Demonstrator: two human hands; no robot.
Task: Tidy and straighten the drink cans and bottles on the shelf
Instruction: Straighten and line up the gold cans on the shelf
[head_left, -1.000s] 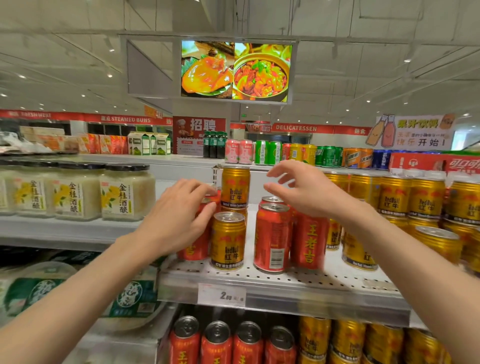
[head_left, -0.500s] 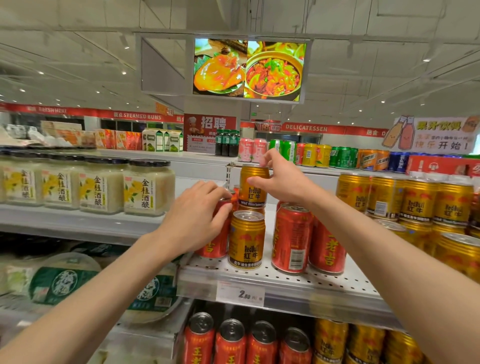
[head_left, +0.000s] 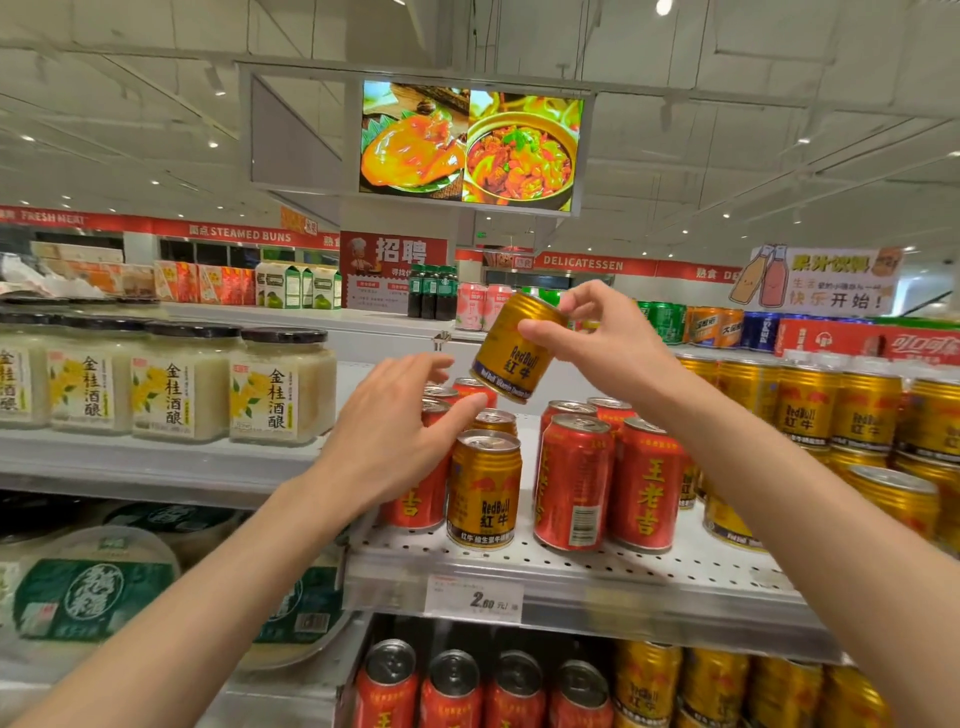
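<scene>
Holding gold can (head_left: 514, 347) tipped toward one o'clock in pinching right hand (head_left: 605, 343); spreading left hand (head_left: 395, 436) open at seven o'clock over red cans (head_left: 431, 410).

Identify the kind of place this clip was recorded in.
Almost certainly a supermarket drinks aisle: stocked shelves of cans with a price tag on the shelf edge, red department signs reading DELICATESSEN and STEAMED BUNS, and a hanging food advert screen.

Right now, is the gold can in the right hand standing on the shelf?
No, the right hand holds the gold can tilted in the air above the red cans on the shelf.
</scene>
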